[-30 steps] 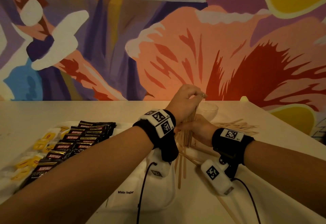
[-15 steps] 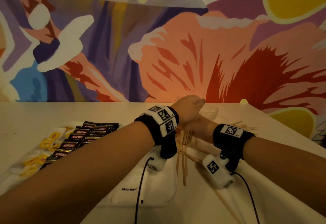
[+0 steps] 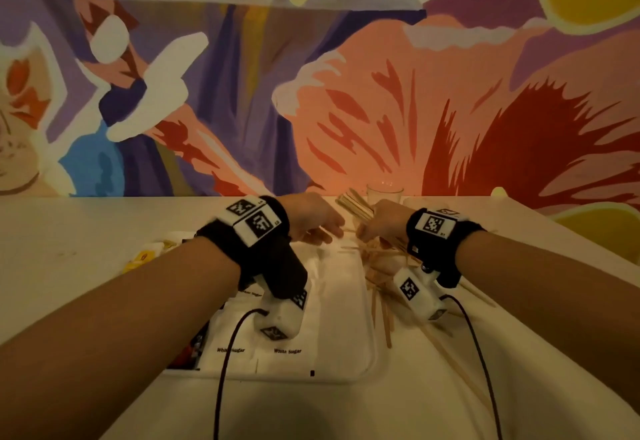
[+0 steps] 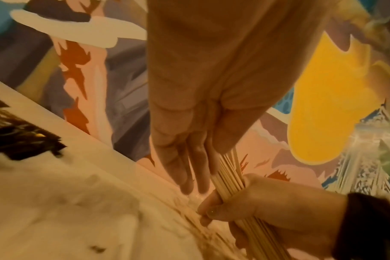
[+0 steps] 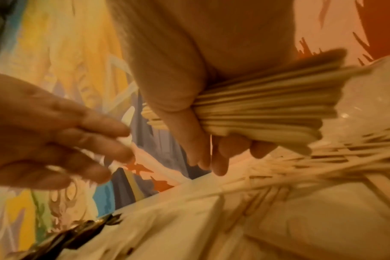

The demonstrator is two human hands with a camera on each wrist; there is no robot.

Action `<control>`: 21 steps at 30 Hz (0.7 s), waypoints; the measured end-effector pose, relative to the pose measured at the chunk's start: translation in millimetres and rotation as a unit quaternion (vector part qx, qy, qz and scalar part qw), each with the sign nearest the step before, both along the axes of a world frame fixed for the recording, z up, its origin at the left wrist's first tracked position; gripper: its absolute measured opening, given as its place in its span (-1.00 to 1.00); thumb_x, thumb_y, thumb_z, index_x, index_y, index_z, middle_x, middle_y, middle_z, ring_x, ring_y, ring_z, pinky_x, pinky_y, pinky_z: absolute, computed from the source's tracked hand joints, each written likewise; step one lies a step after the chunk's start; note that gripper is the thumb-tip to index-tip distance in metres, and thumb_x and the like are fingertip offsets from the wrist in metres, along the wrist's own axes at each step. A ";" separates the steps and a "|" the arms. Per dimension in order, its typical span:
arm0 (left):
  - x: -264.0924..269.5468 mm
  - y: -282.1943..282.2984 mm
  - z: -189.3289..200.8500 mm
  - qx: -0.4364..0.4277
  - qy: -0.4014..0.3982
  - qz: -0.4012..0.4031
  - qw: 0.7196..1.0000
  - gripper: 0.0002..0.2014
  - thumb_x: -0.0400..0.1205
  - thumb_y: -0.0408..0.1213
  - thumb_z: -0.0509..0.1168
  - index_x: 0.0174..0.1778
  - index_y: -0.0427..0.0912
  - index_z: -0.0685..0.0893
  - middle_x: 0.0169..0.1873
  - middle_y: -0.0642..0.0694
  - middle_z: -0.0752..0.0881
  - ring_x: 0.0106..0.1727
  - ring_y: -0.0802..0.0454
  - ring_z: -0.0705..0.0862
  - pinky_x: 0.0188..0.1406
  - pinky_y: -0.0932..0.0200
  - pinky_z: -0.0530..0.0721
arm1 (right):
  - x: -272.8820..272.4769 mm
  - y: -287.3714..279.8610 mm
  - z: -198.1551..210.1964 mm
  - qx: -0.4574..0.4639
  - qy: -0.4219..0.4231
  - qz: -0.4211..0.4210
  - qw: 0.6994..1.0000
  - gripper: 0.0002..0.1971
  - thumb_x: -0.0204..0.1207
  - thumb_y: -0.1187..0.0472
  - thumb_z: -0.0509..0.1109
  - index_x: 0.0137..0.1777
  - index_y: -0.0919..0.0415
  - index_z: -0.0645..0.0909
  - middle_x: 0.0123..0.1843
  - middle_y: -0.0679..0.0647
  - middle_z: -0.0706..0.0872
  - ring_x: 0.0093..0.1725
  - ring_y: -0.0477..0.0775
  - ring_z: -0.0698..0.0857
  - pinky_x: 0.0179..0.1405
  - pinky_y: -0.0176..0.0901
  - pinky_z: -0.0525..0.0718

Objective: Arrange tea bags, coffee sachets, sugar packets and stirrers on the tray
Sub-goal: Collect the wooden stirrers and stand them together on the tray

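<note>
My right hand grips a thick bundle of wooden stirrers, which tilts up and to the left just in front of a glass cup. The right wrist view shows my fingers curled round the bundle. My left hand hovers beside it with fingers straight, holding nothing. In the left wrist view the left hand's fingertips lie next to the bundle. Loose stirrers lie scattered by the white tray. White sugar packets lie in the tray.
Dark coffee sachets lie in the tray's left part, mostly hidden under my left arm in the head view. Yellow tea bags sit at the tray's far left. A painted wall rises right behind the table's far edge.
My left hand has let go of the top of the stirrer bundle and moved left. The right hand now holds the bundle alone, tilted instead of upright.
</note>
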State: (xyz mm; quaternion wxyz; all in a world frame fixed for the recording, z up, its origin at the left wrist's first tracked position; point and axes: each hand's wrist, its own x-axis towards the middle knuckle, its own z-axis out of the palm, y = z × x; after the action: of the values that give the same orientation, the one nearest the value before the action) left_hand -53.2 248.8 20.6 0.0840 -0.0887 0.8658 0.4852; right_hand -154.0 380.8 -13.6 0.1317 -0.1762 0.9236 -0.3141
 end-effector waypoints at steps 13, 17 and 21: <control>6.8 4.1 -20.8 -0.173 -0.111 -0.111 0.972 -0.87 0.66 -0.47 0.22 0.06 -0.25 0.61 -0.16 -0.11 0.58 -0.03 0.01 0.57 -0.14 0.30 0.55 | 7.3 3.6 7.5 0.056 -0.029 -0.057 0.996 -0.84 0.42 0.24 0.49 -0.24 0.34 0.62 -0.21 0.23 0.75 -0.25 0.19 0.71 -0.18 -0.06 0.74; 3.2 -15.3 -17.8 0.013 -0.078 0.057 0.995 -0.84 0.74 -0.36 0.05 -0.04 -0.31 0.52 -0.14 -0.23 0.63 -0.15 -0.06 0.61 -0.14 0.19 0.56 | 25.9 -21.5 0.1 -0.010 -0.207 -0.074 0.975 -0.77 0.53 0.30 0.40 -0.34 0.35 0.55 -0.57 0.16 0.65 -0.42 0.11 0.62 -0.24 -0.05 0.67; 7.1 -20.4 -25.4 0.216 -0.153 0.083 0.961 -0.33 0.75 0.07 -0.08 0.61 -0.39 0.08 0.51 -0.44 0.36 0.50 -0.33 0.40 0.45 -0.03 0.42 | 33.9 -41.0 -20.0 -0.021 -0.272 -0.076 0.959 -0.86 0.53 0.37 0.36 -0.25 0.34 0.52 -0.46 0.20 0.65 -0.35 0.13 0.61 0.01 0.01 0.61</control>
State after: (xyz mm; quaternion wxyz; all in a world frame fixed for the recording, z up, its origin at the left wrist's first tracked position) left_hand -46.1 228.4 -4.8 0.1914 -0.2133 0.7067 0.6468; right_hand -120.1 339.9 -33.5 0.3504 -0.0164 0.8563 -0.3790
